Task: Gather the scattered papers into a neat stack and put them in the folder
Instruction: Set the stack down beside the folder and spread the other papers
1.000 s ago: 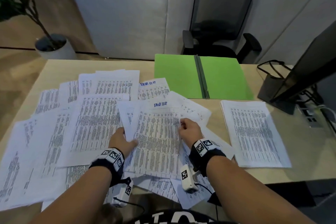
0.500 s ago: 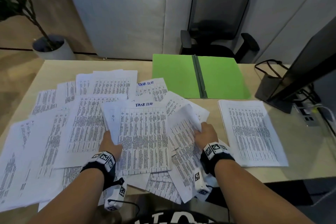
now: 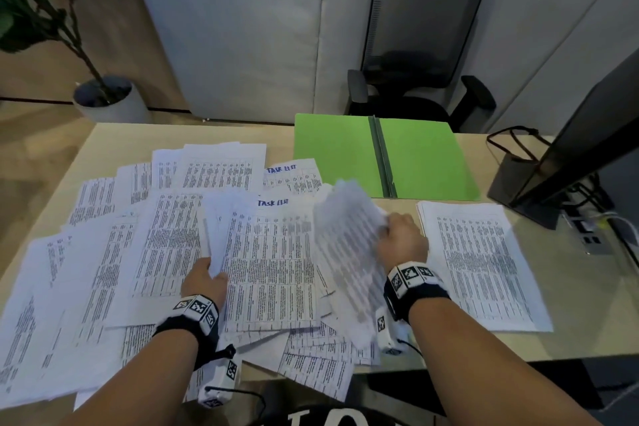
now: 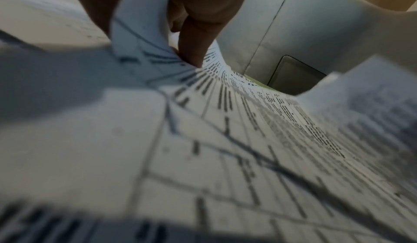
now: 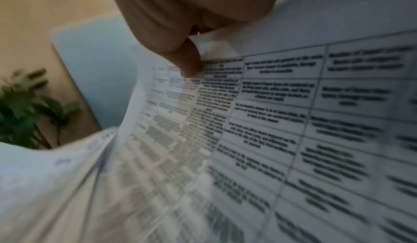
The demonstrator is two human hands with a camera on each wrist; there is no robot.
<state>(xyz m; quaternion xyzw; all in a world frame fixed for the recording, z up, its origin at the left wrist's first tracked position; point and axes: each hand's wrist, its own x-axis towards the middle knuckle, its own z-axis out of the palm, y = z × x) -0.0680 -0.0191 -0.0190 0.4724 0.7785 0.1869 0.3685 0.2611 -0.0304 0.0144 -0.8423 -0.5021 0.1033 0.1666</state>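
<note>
We're in an office here: a black mesh desk chair (image 3: pixel 420 41) against grey partition panels (image 3: pixel 242 28), a pale wooden desk (image 3: pixel 145 138) covered in printed papers (image 3: pixel 269 263), an open green folder (image 3: pixel 383 156), a dark monitor (image 3: pixel 594 145) at right, and a potted plant (image 3: pixel 100 93) on the floor.

The head view looks forward and down from above the table (image 3: pixel 587 328); the forearms enter from the lower edge and the chair (image 3: pixel 425 45) fills the upper right. The left wrist view sits very close to the papers (image 4: pixel 203 157), facing along the fingers (image 4: pixel 194 50). The right wrist view is equally close. All three views share the printed sheets.
</note>
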